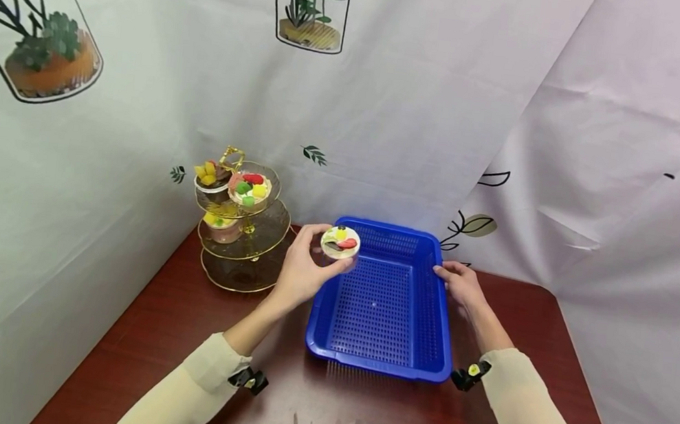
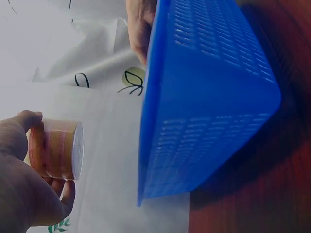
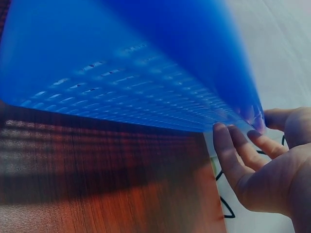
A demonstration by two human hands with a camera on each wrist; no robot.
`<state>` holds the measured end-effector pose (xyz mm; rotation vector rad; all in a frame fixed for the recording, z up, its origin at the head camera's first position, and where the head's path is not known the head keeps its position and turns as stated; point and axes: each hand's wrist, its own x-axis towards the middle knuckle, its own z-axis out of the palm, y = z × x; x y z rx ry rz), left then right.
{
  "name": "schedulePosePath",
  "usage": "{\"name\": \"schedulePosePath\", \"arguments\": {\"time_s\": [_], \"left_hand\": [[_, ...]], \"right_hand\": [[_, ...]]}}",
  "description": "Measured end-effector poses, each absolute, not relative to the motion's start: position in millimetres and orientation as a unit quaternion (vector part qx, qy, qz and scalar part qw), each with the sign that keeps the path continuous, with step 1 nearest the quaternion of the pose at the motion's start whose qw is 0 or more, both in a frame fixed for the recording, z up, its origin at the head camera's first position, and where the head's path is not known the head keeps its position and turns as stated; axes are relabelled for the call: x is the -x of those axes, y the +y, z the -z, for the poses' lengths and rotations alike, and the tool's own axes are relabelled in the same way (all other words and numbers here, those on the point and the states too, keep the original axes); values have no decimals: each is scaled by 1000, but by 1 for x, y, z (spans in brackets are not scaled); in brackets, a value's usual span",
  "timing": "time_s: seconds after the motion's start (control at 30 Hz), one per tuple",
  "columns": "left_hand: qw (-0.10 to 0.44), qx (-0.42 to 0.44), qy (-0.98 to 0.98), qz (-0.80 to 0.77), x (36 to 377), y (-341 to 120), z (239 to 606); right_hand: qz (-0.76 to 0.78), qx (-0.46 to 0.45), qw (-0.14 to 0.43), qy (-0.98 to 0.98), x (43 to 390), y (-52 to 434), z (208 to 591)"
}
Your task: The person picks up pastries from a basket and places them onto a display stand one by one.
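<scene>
My left hand (image 1: pixel 301 271) holds a small clear dessert cup (image 1: pixel 339 242) between thumb and fingers, above the left rim of a blue plastic basket (image 1: pixel 375 365). Yellow and red pieces top the cup; the left wrist view shows brown and pink layers in its side (image 2: pixel 57 149). On the basket's right side, my right hand (image 1: pixel 462 282) pinches the rim, thumb on the inside. Seen from the right wrist, the fingers of the right hand (image 3: pixel 267 165) lie under the rim, against the outer wall. Nothing lies inside the basket.
A tiered stand (image 1: pixel 239 284) with gold edges is at the left. On its top tier sit a dark dessert cup (image 1: pixel 212 188) and a fruit-topped one (image 1: pixel 250 190); another cup (image 1: pixel 223 229) is on the tier below. Patterned cloth (image 1: pixel 385 141) hangs behind the dark red table (image 1: pixel 318 417).
</scene>
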<state>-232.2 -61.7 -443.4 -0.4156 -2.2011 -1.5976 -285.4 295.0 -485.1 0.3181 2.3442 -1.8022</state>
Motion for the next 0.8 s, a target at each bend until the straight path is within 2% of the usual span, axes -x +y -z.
{"name": "schedulePosePath", "arguments": {"time_s": [0.4,0.8], "left_hand": [[219,67,-794,562,219,-84,442],[216,3,-796,565,212,-107,447]], "right_hand": [[606,-105,86,784,286,296,485],[614,-105,87,778,288,297,486]]}}
